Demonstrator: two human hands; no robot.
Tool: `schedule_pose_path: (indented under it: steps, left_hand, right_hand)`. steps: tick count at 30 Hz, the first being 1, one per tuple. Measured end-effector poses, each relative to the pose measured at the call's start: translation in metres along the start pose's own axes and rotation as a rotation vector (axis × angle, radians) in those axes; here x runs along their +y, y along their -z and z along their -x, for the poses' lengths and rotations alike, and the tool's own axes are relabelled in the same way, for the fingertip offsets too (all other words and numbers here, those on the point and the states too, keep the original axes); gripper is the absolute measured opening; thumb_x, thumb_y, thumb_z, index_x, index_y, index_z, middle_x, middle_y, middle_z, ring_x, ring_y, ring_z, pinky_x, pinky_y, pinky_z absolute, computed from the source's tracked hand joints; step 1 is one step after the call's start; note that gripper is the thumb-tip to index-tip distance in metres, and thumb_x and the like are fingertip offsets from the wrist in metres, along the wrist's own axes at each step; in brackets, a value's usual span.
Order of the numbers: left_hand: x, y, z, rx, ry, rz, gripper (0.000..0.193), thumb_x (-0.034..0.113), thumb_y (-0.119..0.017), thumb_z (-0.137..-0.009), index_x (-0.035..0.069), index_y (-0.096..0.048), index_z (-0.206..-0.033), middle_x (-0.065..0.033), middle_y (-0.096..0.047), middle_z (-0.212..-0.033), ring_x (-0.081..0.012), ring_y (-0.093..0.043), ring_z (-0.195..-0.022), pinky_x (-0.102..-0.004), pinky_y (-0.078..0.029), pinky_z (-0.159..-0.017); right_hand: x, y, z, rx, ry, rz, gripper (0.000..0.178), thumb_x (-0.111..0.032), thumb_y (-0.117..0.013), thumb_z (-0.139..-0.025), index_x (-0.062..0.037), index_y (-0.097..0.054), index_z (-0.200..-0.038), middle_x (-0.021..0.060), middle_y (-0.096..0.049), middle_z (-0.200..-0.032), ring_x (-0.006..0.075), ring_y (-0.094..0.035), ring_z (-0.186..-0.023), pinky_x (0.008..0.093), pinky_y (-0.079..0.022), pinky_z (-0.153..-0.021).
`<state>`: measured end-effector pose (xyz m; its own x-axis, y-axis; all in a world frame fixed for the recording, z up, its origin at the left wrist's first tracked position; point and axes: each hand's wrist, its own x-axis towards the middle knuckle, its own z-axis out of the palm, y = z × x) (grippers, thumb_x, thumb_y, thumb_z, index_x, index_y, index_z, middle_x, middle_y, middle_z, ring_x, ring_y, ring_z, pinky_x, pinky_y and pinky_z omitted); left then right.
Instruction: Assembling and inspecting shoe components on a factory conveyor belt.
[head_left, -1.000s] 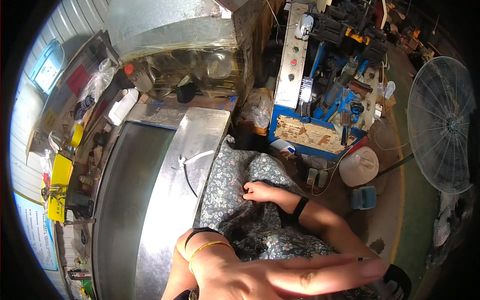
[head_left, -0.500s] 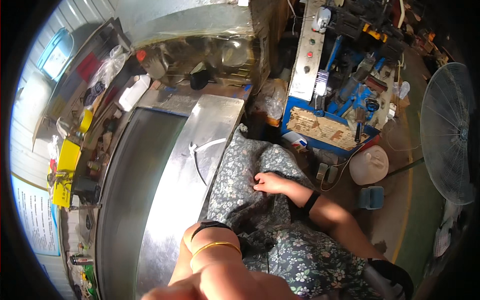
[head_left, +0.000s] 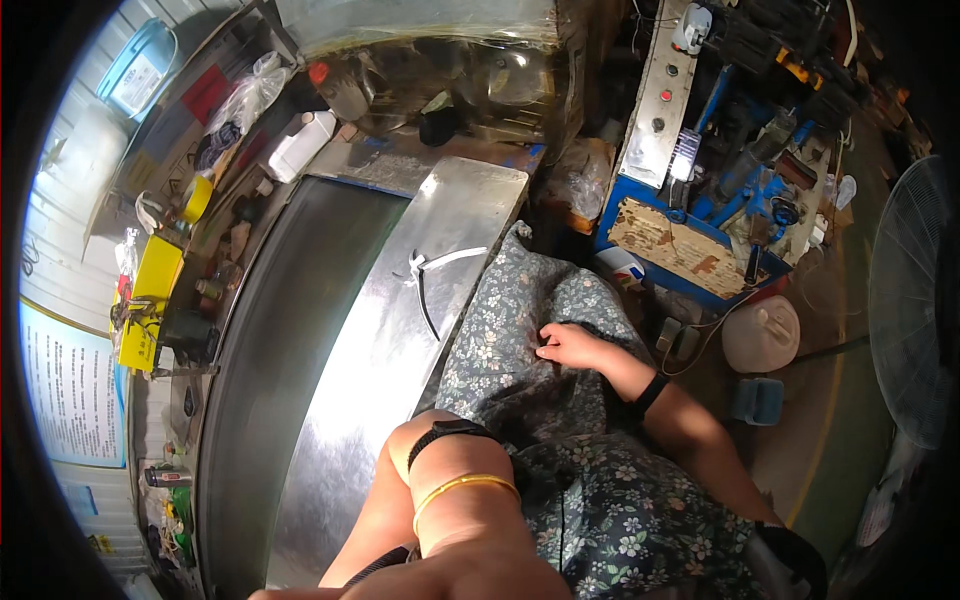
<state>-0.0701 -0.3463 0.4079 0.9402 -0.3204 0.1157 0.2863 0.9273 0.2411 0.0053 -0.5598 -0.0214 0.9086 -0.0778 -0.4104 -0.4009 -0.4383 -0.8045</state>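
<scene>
My right hand [head_left: 575, 348] rests on the dark floral dress [head_left: 510, 320] over my lap, its fingers loosely bent with a small gap between the tips. I see nothing held in it. My left hand [head_left: 450, 575] is raised very close to the camera at the lower edge. Its wrist wears a gold bangle [head_left: 465, 487] and a black band; the fingers are cut off from view. Left of my lap, a tool with two thin curved arms joined at one end, like pliers [head_left: 416, 264], lies on a shiny metal plate [head_left: 370, 350].
A dark belt-like surface [head_left: 290, 300] runs left of the plate. Beyond it stands a cluttered shelf with a white jug [head_left: 300, 145] and yellow box [head_left: 150, 300]. Rightward are a blue-framed machine [head_left: 690, 245], a white plastic canister [head_left: 760, 330], a blue tub [head_left: 758, 400] and a large fan [head_left: 910, 300].
The whole view has shifted, so most things sit further right and mostly a little higher. My right hand stays on the dress, and my left stays raised near the camera.
</scene>
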Motion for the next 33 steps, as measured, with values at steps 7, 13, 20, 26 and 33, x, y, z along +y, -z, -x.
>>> schedule_pose_path:
  steps: [7, 13, 20, 26, 33]
  left_hand:
    - [0.0, 0.052, -0.041, -0.748, 0.07, 0.059, 0.025, 0.027, -0.064, -0.091, 0.012, -0.058, -0.111, -0.0031, -0.052, -0.096, -0.0143, -0.054, -0.078, -0.035, -0.058, -0.065]
    - [-0.025, 0.051, -0.032, -0.572, -0.353, 0.187, 0.021, 0.025, -0.062, -0.092, 0.011, -0.059, -0.107, -0.0051, -0.051, -0.1, -0.0148, -0.053, -0.081, -0.0337, -0.058, -0.062]
    - [-0.032, 0.034, -0.021, -0.385, -0.359, 0.125, 0.008, 0.016, -0.059, -0.092, 0.013, -0.056, -0.085, -0.0036, -0.049, -0.092, -0.0125, -0.049, -0.07, -0.0274, -0.054, -0.052]
    - [0.004, 0.043, -0.043, -0.701, 0.015, -0.034, 0.008, 0.016, -0.056, -0.093, 0.012, -0.055, -0.086, -0.0042, -0.047, -0.094, -0.0132, -0.047, -0.071, -0.0277, -0.053, -0.051]
    - [0.023, 0.033, -0.037, -0.557, 0.183, -0.223, 0.026, 0.025, -0.057, -0.094, 0.009, -0.053, -0.114, -0.0074, -0.048, -0.1, -0.0147, -0.049, -0.071, -0.0314, -0.057, -0.053]
  right_hand:
    - [-0.007, 0.001, 0.001, -0.022, -0.002, -0.073, 0.044, -0.025, -0.071, -0.086, 0.0027, -0.057, -0.118, 0.0176, -0.069, -0.095, 0.0258, -0.067, -0.087, 0.0361, -0.052, -0.075]
    - [0.0, -0.001, -0.002, -0.021, -0.014, -0.084, 0.044, -0.025, -0.071, -0.086, 0.0023, -0.057, -0.118, 0.0179, -0.069, -0.096, 0.0266, -0.067, -0.087, 0.0365, -0.052, -0.075]
    - [0.007, -0.003, -0.003, 0.007, 0.05, -0.035, 0.043, -0.022, -0.07, -0.087, 0.0046, -0.055, -0.118, 0.0136, -0.069, -0.087, 0.0192, -0.066, -0.077, 0.0335, -0.051, -0.069]
    - [0.002, -0.002, -0.002, 0.006, 0.059, -0.048, 0.042, -0.022, -0.069, -0.088, 0.0041, -0.055, -0.117, 0.0131, -0.069, -0.086, 0.0191, -0.066, -0.075, 0.0335, -0.051, -0.068]
    - [0.004, -0.002, -0.002, 0.002, 0.026, -0.051, 0.043, -0.023, -0.07, -0.087, 0.0033, -0.056, -0.118, 0.0148, -0.069, -0.09, 0.0221, -0.066, -0.08, 0.034, -0.051, -0.071]
